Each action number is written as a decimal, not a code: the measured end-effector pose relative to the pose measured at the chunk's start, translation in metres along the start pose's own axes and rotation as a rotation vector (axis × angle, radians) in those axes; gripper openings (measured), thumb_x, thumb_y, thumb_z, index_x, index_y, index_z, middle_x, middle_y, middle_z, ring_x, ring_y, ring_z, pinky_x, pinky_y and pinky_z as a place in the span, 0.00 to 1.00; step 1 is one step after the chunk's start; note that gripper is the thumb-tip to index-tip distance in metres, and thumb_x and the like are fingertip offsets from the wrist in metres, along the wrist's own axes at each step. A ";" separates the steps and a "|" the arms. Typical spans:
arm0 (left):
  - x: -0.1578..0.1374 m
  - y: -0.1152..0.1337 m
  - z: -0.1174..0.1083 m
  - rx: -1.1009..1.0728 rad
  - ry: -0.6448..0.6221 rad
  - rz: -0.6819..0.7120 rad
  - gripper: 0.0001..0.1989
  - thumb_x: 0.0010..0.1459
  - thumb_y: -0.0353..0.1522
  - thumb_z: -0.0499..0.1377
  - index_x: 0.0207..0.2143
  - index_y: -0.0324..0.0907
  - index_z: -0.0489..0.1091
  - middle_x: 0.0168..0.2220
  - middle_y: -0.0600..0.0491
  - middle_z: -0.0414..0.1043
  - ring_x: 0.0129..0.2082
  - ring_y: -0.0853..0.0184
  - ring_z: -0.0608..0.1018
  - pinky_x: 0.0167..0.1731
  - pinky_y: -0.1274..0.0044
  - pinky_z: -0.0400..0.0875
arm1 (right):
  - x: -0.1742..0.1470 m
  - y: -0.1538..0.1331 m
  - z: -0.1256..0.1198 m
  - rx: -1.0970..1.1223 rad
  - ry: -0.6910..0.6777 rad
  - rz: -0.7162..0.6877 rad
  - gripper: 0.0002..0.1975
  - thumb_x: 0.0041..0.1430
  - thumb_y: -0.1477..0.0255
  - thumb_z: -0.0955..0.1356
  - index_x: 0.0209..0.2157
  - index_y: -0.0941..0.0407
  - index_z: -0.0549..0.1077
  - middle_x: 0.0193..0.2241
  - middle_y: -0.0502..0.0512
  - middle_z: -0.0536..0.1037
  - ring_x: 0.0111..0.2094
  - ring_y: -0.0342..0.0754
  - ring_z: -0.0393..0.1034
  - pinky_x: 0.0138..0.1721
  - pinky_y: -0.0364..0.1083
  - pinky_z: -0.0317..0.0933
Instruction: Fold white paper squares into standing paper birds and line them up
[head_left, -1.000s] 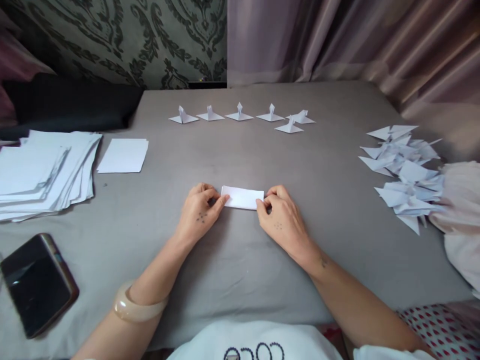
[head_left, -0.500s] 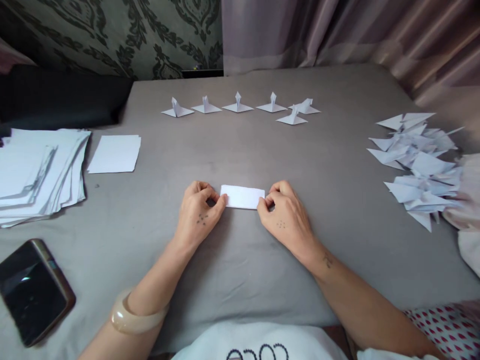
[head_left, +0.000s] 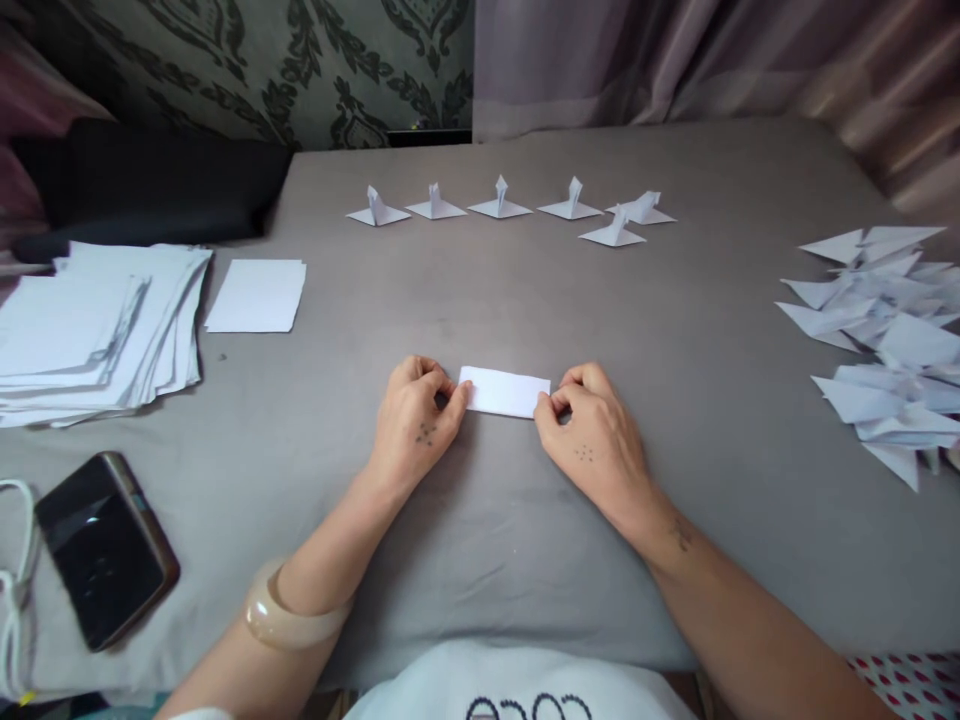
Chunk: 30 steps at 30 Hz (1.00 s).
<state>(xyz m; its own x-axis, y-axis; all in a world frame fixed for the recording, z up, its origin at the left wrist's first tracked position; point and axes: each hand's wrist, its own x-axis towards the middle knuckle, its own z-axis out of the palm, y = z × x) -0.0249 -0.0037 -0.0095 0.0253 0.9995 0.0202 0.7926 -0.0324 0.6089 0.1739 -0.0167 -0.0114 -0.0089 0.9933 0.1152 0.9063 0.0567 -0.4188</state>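
A small white sheet of paper [head_left: 504, 391], folded into a narrow rectangle, is stretched between my hands just over the grey cloth. My left hand [head_left: 424, 415] pinches its left end between thumb and fingers. At the right end, my right hand [head_left: 592, 430] pinches the lower corner in the same way. The fingertips beneath the paper are hidden. Beyond my hands, several folded paper birds [head_left: 500, 200] stand in a row across the far part of the surface.
A heap of folded paper birds [head_left: 892, 340] lies on the right. To the left are a square stack of paper [head_left: 256, 296], a larger pile of sheets [head_left: 161, 340], a black phone-like device [head_left: 105, 550] and a white cable [head_left: 16, 590]. Black fabric [head_left: 165, 180] lies behind.
The view has turned slightly left, so everything appears shifted to the right and the white cable now shows. Both hands keep the same pinch on the folded paper.
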 end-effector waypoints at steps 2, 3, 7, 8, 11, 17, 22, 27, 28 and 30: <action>0.000 0.000 0.000 0.010 -0.002 0.000 0.13 0.59 0.38 0.57 0.25 0.40 0.70 0.36 0.48 0.68 0.38 0.62 0.71 0.37 0.71 0.67 | 0.000 0.000 0.001 -0.016 0.005 -0.006 0.12 0.57 0.70 0.64 0.20 0.55 0.65 0.36 0.55 0.72 0.31 0.46 0.66 0.31 0.48 0.57; 0.000 0.000 0.000 0.014 -0.002 0.001 0.13 0.60 0.38 0.57 0.25 0.40 0.70 0.36 0.48 0.68 0.38 0.62 0.71 0.37 0.71 0.67 | 0.000 0.000 0.001 -0.017 0.006 -0.008 0.12 0.57 0.70 0.64 0.20 0.55 0.65 0.36 0.54 0.72 0.31 0.46 0.66 0.31 0.48 0.56; 0.000 0.000 0.001 0.014 -0.001 -0.002 0.13 0.60 0.38 0.56 0.25 0.40 0.69 0.36 0.48 0.68 0.38 0.62 0.71 0.36 0.71 0.67 | 0.000 0.000 0.001 -0.005 0.008 -0.014 0.12 0.57 0.70 0.64 0.20 0.54 0.65 0.35 0.54 0.71 0.30 0.46 0.66 0.29 0.48 0.55; 0.000 0.000 0.001 0.012 0.001 -0.004 0.13 0.60 0.38 0.56 0.25 0.40 0.69 0.36 0.48 0.68 0.38 0.62 0.71 0.36 0.71 0.67 | 0.000 0.000 0.001 -0.005 0.010 -0.015 0.12 0.57 0.70 0.64 0.20 0.54 0.65 0.35 0.54 0.71 0.30 0.45 0.65 0.29 0.48 0.55; 0.000 0.001 0.000 0.004 0.005 -0.008 0.13 0.60 0.37 0.56 0.24 0.40 0.69 0.35 0.48 0.67 0.38 0.61 0.71 0.37 0.70 0.67 | 0.000 0.000 0.002 -0.002 0.014 -0.010 0.12 0.57 0.70 0.65 0.21 0.54 0.65 0.35 0.54 0.71 0.28 0.44 0.64 0.27 0.48 0.54; 0.000 0.001 0.000 -0.006 -0.010 -0.016 0.13 0.60 0.37 0.56 0.25 0.41 0.69 0.36 0.48 0.67 0.39 0.61 0.71 0.36 0.70 0.67 | 0.000 0.000 0.002 0.009 0.022 -0.007 0.12 0.57 0.69 0.65 0.20 0.54 0.65 0.34 0.53 0.71 0.28 0.44 0.64 0.28 0.47 0.54; 0.000 0.000 0.000 0.021 -0.014 0.003 0.12 0.60 0.38 0.56 0.26 0.41 0.68 0.36 0.48 0.67 0.39 0.61 0.71 0.37 0.70 0.66 | 0.001 -0.001 0.001 0.001 0.002 0.023 0.12 0.57 0.69 0.65 0.21 0.55 0.65 0.35 0.53 0.72 0.30 0.45 0.66 0.29 0.47 0.55; 0.000 -0.001 0.001 0.045 -0.035 0.021 0.13 0.61 0.38 0.56 0.26 0.41 0.67 0.36 0.47 0.66 0.38 0.61 0.69 0.35 0.71 0.66 | 0.001 -0.001 -0.002 0.015 -0.019 0.025 0.12 0.57 0.69 0.65 0.21 0.55 0.66 0.36 0.54 0.72 0.30 0.45 0.65 0.30 0.47 0.56; 0.000 -0.001 0.001 0.043 -0.037 0.022 0.13 0.61 0.38 0.56 0.26 0.41 0.67 0.36 0.47 0.65 0.38 0.61 0.69 0.34 0.71 0.66 | 0.001 -0.002 -0.002 0.013 -0.025 0.026 0.12 0.57 0.69 0.65 0.21 0.55 0.66 0.36 0.54 0.71 0.29 0.45 0.65 0.29 0.47 0.56; -0.001 -0.001 0.001 0.047 -0.039 0.022 0.12 0.61 0.38 0.55 0.27 0.41 0.67 0.37 0.47 0.65 0.39 0.61 0.69 0.34 0.71 0.66 | 0.002 -0.002 -0.003 -0.006 -0.038 0.023 0.12 0.58 0.69 0.65 0.21 0.55 0.66 0.36 0.54 0.71 0.30 0.45 0.65 0.29 0.47 0.55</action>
<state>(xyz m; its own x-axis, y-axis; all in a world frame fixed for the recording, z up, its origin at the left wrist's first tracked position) -0.0252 -0.0042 -0.0106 0.0665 0.9978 0.0018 0.8192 -0.0556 0.5709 0.1734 -0.0156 -0.0077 -0.0044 0.9975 0.0712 0.9089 0.0337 -0.4157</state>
